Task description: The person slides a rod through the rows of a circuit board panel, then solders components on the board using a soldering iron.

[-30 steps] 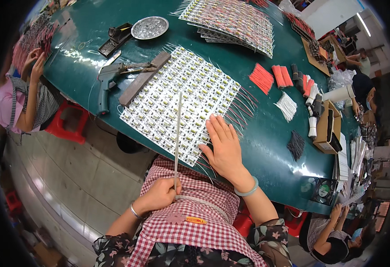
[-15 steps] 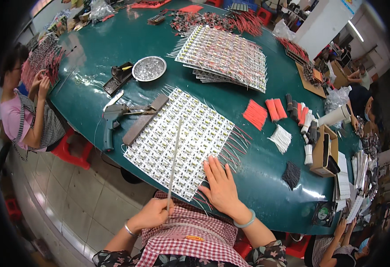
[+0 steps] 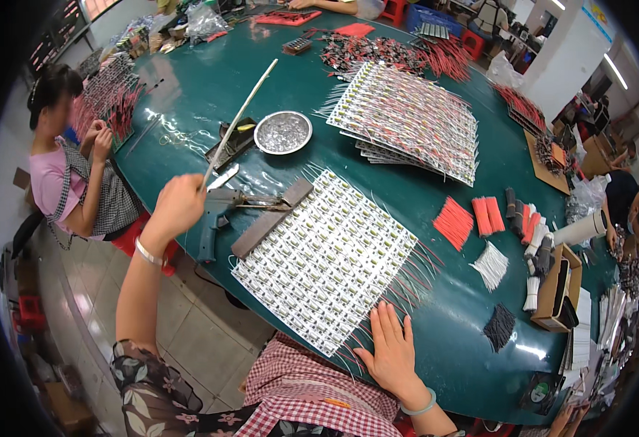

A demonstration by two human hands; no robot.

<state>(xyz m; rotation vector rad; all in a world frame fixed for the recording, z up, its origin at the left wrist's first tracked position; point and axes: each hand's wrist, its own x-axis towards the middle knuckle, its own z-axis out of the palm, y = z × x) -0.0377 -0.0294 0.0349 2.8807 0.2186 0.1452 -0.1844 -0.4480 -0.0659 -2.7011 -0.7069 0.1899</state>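
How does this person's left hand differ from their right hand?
The left hand is closed around a thin pale stick; the right hand lies open, fingers extended. The left hand is near the gun-shaped tool; the right hand is beside the white circuit-board sheet. Both are bare.

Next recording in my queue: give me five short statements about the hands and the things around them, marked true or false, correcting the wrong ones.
1. The left hand holds a thin pale stick. True.
2. The right hand also grips a tool. False: it is spread palm down by the wired edge of the white board sheet.
3. The brown bar lies along the sheet's left side. True.
4. The cardboard box stands to the left of the sheet. False: it stands to the right.
5. The round metal dish is farther from the person than the gun-shaped tool. True.
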